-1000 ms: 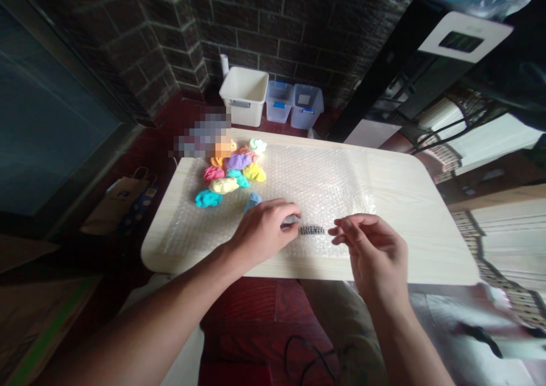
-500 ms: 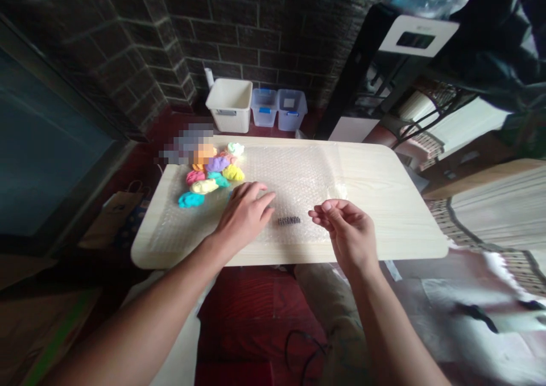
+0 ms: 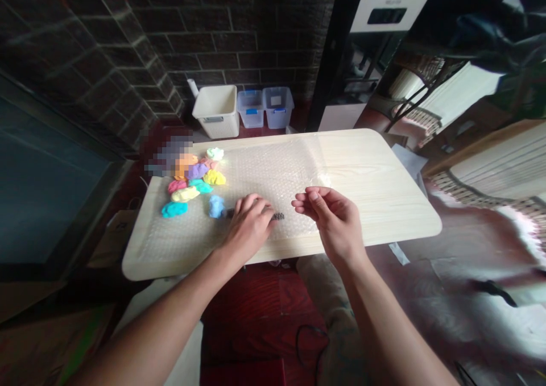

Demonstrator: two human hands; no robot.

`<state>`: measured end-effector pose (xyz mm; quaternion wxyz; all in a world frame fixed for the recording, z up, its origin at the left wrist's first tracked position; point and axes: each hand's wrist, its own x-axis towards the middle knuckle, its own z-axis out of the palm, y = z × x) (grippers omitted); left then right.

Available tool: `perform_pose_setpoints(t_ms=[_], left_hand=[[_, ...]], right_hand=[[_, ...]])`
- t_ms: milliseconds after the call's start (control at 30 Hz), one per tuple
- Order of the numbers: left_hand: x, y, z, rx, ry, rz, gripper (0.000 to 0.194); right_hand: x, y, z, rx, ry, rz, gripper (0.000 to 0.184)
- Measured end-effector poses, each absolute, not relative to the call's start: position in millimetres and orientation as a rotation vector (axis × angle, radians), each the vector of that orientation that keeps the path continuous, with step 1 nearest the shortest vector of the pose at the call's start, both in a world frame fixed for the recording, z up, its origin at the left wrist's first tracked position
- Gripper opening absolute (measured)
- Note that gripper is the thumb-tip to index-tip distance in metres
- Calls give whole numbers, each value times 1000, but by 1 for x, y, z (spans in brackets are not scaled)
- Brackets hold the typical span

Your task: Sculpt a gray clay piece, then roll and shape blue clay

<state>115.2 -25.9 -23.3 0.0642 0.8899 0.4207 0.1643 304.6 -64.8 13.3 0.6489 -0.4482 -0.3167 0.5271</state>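
Observation:
My left hand (image 3: pixel 248 225) lies on the bubble wrap (image 3: pixel 273 175) with its fingers curled over a small dark ridged piece (image 3: pixel 278 216), touching its left end. My right hand (image 3: pixel 330 215) hovers just right of that piece, fingers bent loosely together, with nothing visible in them. A blue clay lump (image 3: pixel 216 206) sits just left of my left hand. Several coloured clay lumps (image 3: pixel 194 178) are heaped at the table's far left.
The light wooden table (image 3: pixel 384 193) has rounded corners. Behind it on the floor stand a white bin (image 3: pixel 216 111) and two clear boxes (image 3: pixel 267 106) against a brick wall. A dark stand with a white panel (image 3: pixel 384 11) rises at the back right.
My left hand has drawn back onto the dark ridged piece and curled over its end. My right hand stayed raised beside it. The view swung, shifting the table leftward.

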Motion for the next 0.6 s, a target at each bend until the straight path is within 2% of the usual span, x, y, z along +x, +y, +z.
perform_pose_setpoints(t_ms=[167, 600], left_hand=[[115, -27, -23, 2583, 1256, 580, 3], [84, -41, -9, 2435, 1277, 882, 9]], right_hand=[[308, -64, 14, -1040, -697, 1184, 33], [280, -54, 24, -1135, -788, 1230, 34]])
